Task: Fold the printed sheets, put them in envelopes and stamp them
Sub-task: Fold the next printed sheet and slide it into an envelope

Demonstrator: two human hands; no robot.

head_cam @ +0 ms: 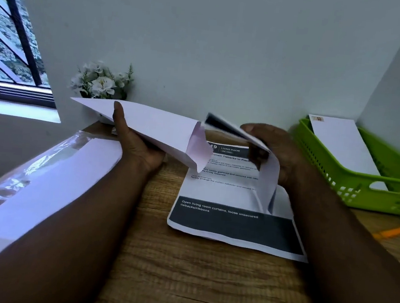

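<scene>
A single wide-angle view looks from the person's head, forward and down over both forearms onto the desk (pixel 205 275). It sits close: the forearms fill the lower corners and the hands lie near mid-frame. It faces a room corner, with a window (pixel 11 32) at the upper left and walls filling the upper half. Straight lines bend toward the edges.

bare wooden desk (pixel 195 281) open in front, envelope pack (pixel 41 191) blocking left, green basket (pixel 372 191) blocking right, printed sheets (pixel 233 219) covering centre
</scene>
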